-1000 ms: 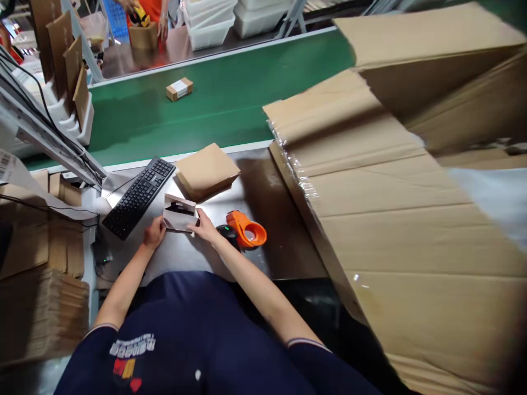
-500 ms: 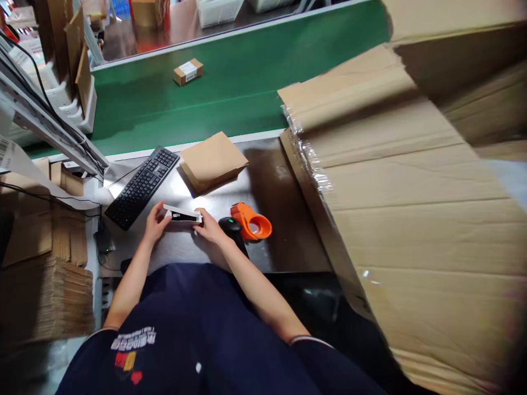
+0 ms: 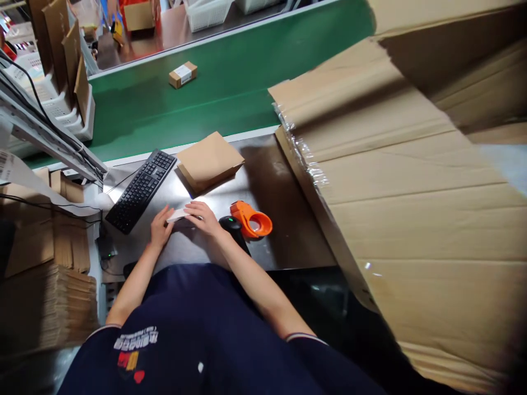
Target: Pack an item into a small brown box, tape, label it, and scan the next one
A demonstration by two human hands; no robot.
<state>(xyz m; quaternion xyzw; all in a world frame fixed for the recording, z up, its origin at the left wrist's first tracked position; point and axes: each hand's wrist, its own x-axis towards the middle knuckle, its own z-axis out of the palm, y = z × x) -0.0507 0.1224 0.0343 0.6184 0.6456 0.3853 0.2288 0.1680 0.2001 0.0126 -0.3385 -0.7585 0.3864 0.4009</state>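
A small white box (image 3: 177, 215) lies between my two hands over the metal bench, its top now showing as a plain white face. My left hand (image 3: 161, 226) grips its left end, fingers bent along the side. My right hand (image 3: 202, 216) covers its right end, with the fingers laid over the top and the thumb below. Right of that hand are a black handheld scanner (image 3: 231, 226) with a green light and an orange tape dispenser (image 3: 252, 220). Beyond the hands, a folded brown carton (image 3: 211, 160) sits beside a black keyboard (image 3: 142, 189).
A green conveyor belt (image 3: 230, 82) runs behind the bench, carrying a small labelled brown box (image 3: 183, 74). Large cardboard (image 3: 411, 192) fills the right side. Stacked flat cartons (image 3: 66, 307) stand at left, under a metal frame. Across the belt, a person's hands hold a carton (image 3: 139, 15).
The white box showed a dark opening before; now its white top covers that. My right hand has moved over the top. Across the belt, a person's hands and a yellow tool have come into view.
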